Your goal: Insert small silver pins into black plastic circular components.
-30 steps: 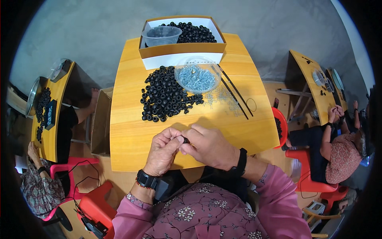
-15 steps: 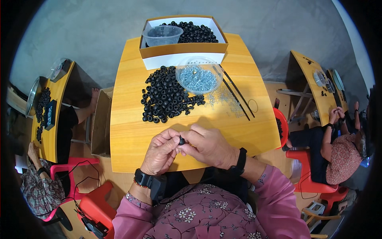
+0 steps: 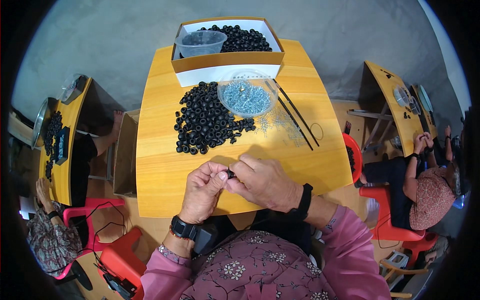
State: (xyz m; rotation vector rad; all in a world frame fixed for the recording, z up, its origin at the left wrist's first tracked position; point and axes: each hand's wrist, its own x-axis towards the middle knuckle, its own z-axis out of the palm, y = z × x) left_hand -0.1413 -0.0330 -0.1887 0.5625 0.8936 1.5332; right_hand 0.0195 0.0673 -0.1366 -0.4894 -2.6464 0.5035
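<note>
Tiny black piece (image 3: 230, 173), two-handed pinch
Your left hand (image 3: 204, 192) and right hand (image 3: 265, 185) grips are clamped on it above the bench (image 3: 162, 185); black bead pile (image 3: 205, 120), clear tub (image 3: 235, 76), dark rods (image 3: 296, 113) crowd ahead.

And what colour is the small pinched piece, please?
The small pinched piece is black (head view).

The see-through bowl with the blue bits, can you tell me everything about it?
It's a round, clear, plastic-looking bowl, standing upright and holding many tiny, shiny, pale-blue bits. It sits on the yellow wooden table, in front of the box, beside the pile of black pieces. Nobody is touching it.
</note>
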